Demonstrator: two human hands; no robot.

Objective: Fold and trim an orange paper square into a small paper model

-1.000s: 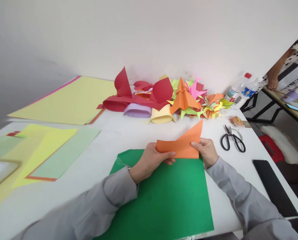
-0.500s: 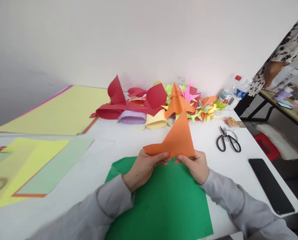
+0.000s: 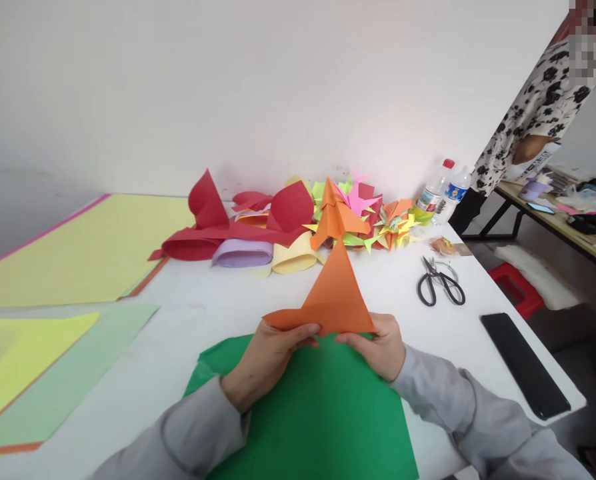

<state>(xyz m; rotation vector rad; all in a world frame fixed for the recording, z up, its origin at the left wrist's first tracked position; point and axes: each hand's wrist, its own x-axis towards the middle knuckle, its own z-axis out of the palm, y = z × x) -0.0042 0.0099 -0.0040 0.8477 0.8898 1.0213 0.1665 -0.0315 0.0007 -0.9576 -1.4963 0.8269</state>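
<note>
Between both hands I hold a folded piece of orange paper (image 3: pixel 337 293), its pointed tip standing up and a flap sticking out at the left. My left hand (image 3: pixel 273 357) pinches its lower left edge, thumb on the near side. At the lower right corner, my right hand (image 3: pixel 381 345) grips it the same way, with the fingers behind the paper partly hidden. Under the hands lies a large green sheet (image 3: pixel 323 413) on the white table.
Folded paper shapes crowd the wall side: red pieces (image 3: pixel 291 217), an orange paper plane (image 3: pixel 334 217), small bright ones. Scissors (image 3: pixel 441 283), a black phone (image 3: pixel 525 367) and plastic bottles (image 3: pixel 433 190) are at the right. Yellow sheets (image 3: pixel 78 253) lie left. A person (image 3: pixel 538 110) stands beyond.
The view has shifted, so the table's things sit further left in the picture. Both hands keep their hold on the orange paper, which now faces me a little more squarely.
</note>
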